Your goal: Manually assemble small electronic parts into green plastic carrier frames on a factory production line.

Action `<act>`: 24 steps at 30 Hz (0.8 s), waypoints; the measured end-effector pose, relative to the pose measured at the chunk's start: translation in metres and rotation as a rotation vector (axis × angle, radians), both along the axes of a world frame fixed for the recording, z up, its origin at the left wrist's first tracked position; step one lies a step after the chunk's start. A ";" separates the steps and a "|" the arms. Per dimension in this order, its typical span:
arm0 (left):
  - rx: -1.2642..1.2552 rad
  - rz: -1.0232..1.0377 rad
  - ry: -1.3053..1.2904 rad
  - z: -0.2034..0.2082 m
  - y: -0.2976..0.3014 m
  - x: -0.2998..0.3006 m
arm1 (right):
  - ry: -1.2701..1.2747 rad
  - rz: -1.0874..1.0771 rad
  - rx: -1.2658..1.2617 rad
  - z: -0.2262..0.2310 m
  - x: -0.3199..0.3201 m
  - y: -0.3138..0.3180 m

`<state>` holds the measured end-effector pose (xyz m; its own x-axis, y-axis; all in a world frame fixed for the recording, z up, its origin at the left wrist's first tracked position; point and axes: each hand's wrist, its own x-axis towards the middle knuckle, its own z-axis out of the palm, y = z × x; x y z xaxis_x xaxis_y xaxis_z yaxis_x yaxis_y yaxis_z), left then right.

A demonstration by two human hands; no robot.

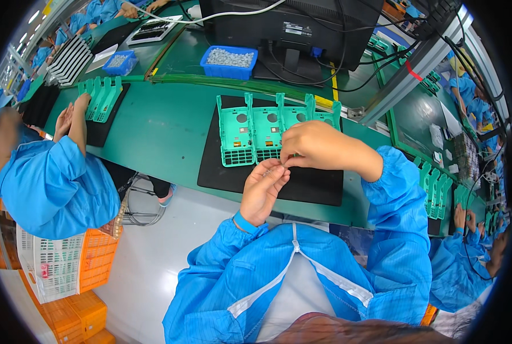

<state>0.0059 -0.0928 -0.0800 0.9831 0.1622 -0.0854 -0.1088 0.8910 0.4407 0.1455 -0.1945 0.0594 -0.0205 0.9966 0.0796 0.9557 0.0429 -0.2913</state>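
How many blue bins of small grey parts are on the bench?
2: one blue bin in front of the monitor, another blue bin further left beside the black trays. More may be hidden.

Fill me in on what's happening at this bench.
A person in a blue coat works over a black mat on a green bench. The right hand and left hand meet, pinching something too small to make out, just in front of a row of green plastic frames. A co-worker sits to the left.

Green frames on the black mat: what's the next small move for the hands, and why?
Probably lower the right hand onto the green frames. Both hands, the left hand included, meet pinched just above the black mat; whatever small piece they hold is too small to see.
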 end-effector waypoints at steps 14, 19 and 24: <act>-0.154 -0.124 -0.036 0.006 0.006 -0.003 | -0.293 -0.150 -0.231 -0.032 0.061 0.058; -0.153 -0.109 -0.027 0.004 0.008 -0.003 | -0.383 -0.156 -0.360 -0.039 0.059 0.071; -0.154 -0.099 -0.017 0.004 0.008 -0.004 | -0.448 -0.161 -0.517 -0.033 0.056 0.078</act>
